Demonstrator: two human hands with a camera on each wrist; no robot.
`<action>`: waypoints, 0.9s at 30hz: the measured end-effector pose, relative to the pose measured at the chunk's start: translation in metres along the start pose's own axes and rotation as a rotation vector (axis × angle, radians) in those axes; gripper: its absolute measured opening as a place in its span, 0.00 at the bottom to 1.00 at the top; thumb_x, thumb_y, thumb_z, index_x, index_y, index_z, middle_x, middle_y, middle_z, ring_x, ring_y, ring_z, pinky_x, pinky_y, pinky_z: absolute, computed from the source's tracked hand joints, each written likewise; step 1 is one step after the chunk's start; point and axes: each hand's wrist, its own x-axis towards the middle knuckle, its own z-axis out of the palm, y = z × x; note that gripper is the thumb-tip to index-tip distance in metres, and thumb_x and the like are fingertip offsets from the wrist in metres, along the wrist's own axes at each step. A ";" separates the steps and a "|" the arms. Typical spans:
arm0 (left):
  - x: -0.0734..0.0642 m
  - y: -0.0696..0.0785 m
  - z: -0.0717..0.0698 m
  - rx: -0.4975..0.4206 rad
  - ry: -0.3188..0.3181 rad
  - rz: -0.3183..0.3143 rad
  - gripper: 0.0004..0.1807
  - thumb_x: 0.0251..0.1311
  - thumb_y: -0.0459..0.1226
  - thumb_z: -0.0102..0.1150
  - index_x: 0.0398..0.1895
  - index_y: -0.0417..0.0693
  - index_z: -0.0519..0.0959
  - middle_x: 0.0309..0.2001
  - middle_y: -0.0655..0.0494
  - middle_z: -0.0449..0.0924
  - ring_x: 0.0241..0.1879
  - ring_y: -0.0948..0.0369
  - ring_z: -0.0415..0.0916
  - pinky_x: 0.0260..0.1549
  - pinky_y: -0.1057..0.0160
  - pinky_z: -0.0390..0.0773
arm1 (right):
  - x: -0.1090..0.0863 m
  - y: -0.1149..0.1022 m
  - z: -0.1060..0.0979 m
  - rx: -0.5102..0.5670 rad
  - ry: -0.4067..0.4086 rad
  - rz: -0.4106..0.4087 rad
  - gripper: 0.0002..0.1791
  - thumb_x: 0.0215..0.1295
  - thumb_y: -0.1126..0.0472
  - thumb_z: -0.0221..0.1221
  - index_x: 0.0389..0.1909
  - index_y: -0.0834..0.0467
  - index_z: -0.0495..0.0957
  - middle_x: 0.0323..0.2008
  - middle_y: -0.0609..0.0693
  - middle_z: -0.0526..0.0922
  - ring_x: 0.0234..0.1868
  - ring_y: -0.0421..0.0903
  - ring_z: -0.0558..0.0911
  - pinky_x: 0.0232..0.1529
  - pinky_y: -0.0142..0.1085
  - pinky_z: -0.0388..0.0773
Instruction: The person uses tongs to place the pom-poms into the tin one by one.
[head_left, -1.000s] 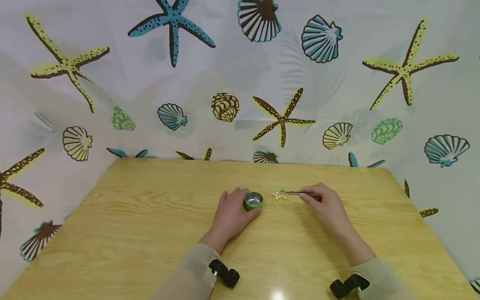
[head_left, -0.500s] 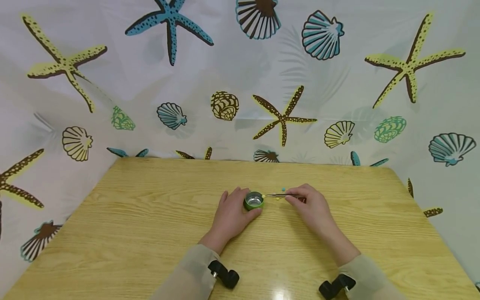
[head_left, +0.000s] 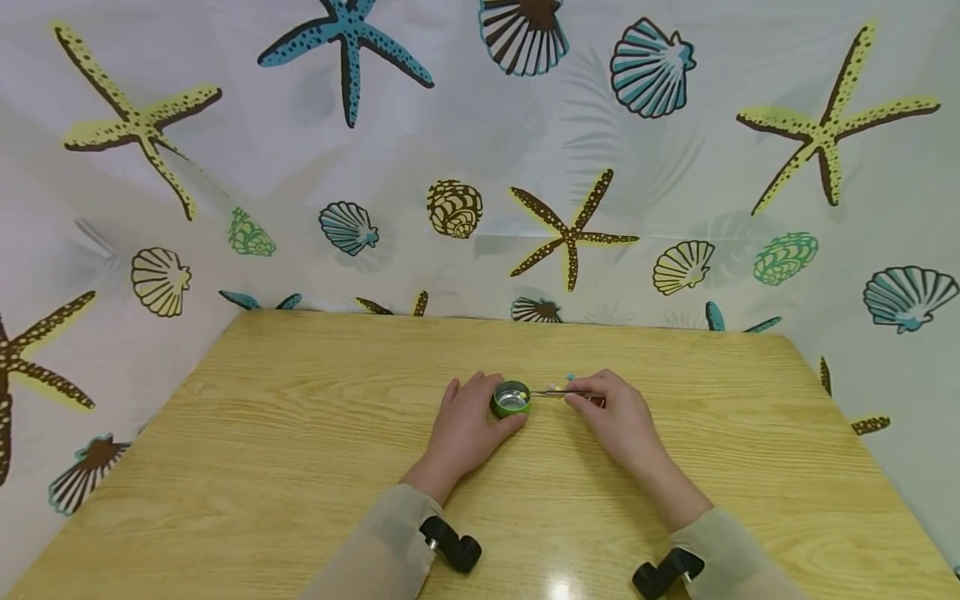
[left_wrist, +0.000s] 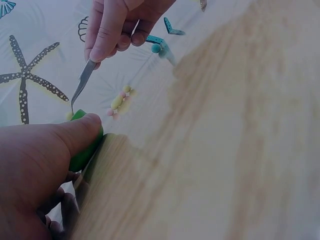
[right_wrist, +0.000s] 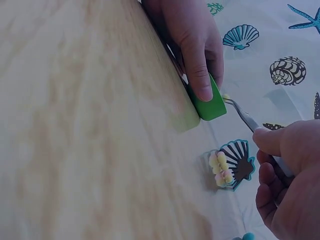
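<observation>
My left hand (head_left: 468, 425) holds a small round green tin (right_wrist: 214, 109) on the table from its left side, thumb on the near wall. The tin's silvery inside shows in the head view. In my right hand (head_left: 618, 421) is a pair of metal tweezers (right_wrist: 243, 116), pinched between thumb and fingers. A small yellow bead (right_wrist: 226, 96) sits at the tweezer tips, at the tin's opening. Several yellow and pink beads (left_wrist: 119, 101) lie in a cluster right of the tin, partly hidden in the head view by the tweezers. A blue bead (left_wrist: 156, 48) lies apart from them.
The wooden table (head_left: 300, 417) extends around both hands. Behind it hangs a white cloth (head_left: 405, 275) printed with starfish and shells. Black mounts (head_left: 450, 546) are strapped to both sleeves.
My right hand has moved left from the bead cluster, carrying a yellow bead in the tweezers to the tin, and its tips are now over the opening. My left hand has kept its hold.
</observation>
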 end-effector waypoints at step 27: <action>-0.001 0.000 -0.001 -0.008 0.011 0.014 0.38 0.72 0.53 0.74 0.75 0.41 0.76 0.74 0.42 0.78 0.82 0.43 0.64 0.84 0.38 0.47 | -0.006 0.005 -0.018 0.025 0.063 0.053 0.09 0.80 0.59 0.68 0.53 0.55 0.93 0.47 0.49 0.86 0.45 0.48 0.83 0.47 0.43 0.81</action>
